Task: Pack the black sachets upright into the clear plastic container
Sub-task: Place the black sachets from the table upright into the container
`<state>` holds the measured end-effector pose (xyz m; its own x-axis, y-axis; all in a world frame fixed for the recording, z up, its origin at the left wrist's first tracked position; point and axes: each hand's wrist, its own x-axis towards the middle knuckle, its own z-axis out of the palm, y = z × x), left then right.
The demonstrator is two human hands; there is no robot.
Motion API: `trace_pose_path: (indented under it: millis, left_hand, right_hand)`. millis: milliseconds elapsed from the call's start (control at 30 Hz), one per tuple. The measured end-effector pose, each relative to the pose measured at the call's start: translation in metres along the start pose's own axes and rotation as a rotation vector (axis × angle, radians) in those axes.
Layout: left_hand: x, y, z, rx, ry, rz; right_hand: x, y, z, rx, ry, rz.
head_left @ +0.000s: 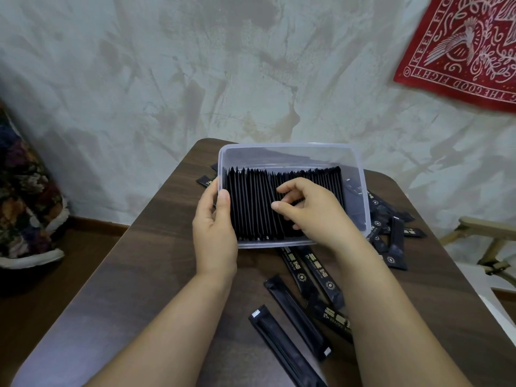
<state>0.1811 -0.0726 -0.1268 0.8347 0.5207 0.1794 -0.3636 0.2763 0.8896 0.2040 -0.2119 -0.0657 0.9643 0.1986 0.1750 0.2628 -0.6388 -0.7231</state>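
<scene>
A clear plastic container (290, 152) is tilted toward me on the dark wooden table, with a dense row of black sachets (251, 202) standing on edge inside. My left hand (215, 227) grips the container's left wall, thumb over the rim. Inside the container, my right hand (310, 208) has its curled fingers on the sachets near the middle of the row. Loose black sachets (296, 305) lie flat on the table in front of the container, and a pile of loose sachets (391, 236) lies to its right. The container's right end holds no upright sachets.
The brown table (156, 275) has rounded corners and stands against a mottled pale wall. A few sachets (206, 180) peek out behind the container's left side. A floral fabric item (25, 196) stands at the left, a wooden frame (491, 241) at the right.
</scene>
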Motion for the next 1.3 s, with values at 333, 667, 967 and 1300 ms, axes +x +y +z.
trace_pose_path:
  millis: [333, 667, 967, 1300]
  left_hand:
    - [0.004, 0.006, -0.005, 0.050, 0.035, 0.043]
    - [0.006, 0.008, -0.008, 0.078, 0.084, 0.096]
    - [0.007, 0.007, -0.011, 0.077, 0.105, 0.086]
    - [0.008, 0.005, -0.011, 0.109, 0.133, 0.067]
  right_hand:
    - [-0.059, -0.006, -0.034, -0.052, 0.173, -0.180]
    - [-0.089, 0.045, -0.002, -0.464, -0.037, 0.302]
    - [-0.066, 0.040, 0.010, -0.403, -0.113, 0.383]
    - [-0.089, 0.040, -0.042, -0.219, 0.003, 0.141]
